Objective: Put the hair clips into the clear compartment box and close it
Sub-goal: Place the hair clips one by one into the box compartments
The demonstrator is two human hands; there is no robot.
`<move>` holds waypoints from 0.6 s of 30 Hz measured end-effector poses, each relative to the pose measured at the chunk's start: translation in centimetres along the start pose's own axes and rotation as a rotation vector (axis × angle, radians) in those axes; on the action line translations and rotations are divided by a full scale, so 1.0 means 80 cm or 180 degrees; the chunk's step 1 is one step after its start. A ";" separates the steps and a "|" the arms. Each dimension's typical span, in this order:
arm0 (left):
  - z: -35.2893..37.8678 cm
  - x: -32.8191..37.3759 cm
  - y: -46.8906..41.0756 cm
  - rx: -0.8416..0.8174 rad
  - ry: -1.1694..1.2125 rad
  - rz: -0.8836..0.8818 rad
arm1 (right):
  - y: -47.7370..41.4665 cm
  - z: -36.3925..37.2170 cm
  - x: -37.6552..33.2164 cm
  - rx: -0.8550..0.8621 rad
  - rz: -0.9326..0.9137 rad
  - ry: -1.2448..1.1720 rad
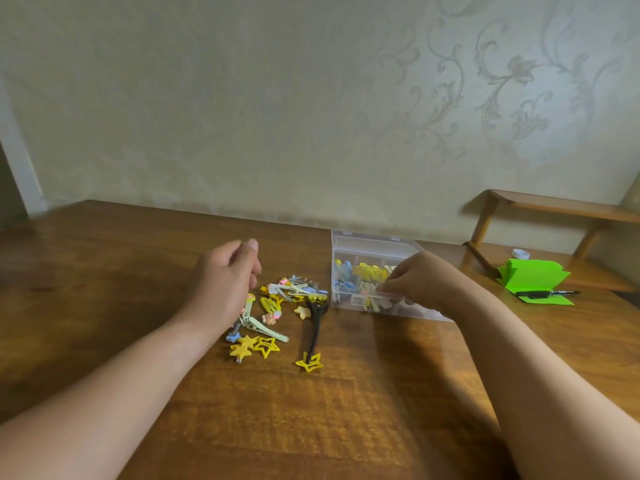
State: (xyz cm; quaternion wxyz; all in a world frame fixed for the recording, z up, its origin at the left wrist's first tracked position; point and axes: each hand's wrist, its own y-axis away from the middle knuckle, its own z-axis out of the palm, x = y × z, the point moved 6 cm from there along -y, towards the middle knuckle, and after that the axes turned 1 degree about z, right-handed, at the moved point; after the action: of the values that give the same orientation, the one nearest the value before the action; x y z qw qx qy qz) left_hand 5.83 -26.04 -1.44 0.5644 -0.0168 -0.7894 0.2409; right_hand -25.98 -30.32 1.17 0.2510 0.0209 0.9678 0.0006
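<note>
A clear compartment box (349, 247) stands on the table with its lid raised at the back; blue, yellow and pale hair clips lie in its compartments. My right hand (419, 282) reaches into the box, its fingertips pinching a small pale hair clip over a front compartment. A loose pile of hair clips (277, 303) lies to the left of the box: yellow stars, a green clip (266, 329) and a long black clip (316, 323) with a yellow star end. My left hand (225, 278) hovers over the pile's left edge, fingers loosely curled, holding nothing that I can see.
Green folded paper (533, 275) with a black marker (547, 293) on it lies to the right of the box. A small wooden shelf (554, 206) stands at the far right against the wall, with a white cap (520, 253) under it.
</note>
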 end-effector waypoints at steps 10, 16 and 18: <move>0.001 -0.006 -0.003 -0.0048 0.0078 -0.0029 | 0.000 -0.005 -0.005 0.0378 -0.0175 0.0008; -0.001 -0.001 -0.001 -0.0008 0.0081 -0.0054 | 0.026 -0.012 -0.054 0.0922 -0.0837 -0.0245; -0.005 0.000 -0.002 0.0037 0.0101 -0.0082 | 0.043 -0.002 -0.083 0.0873 -0.1205 -0.0267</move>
State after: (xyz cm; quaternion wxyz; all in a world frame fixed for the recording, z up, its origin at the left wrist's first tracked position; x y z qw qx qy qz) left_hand 6.25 -26.03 -1.23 0.5800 -0.0072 -0.7791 0.2379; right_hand -20.11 -27.13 4.57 0.2814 -0.1270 0.9342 -0.1788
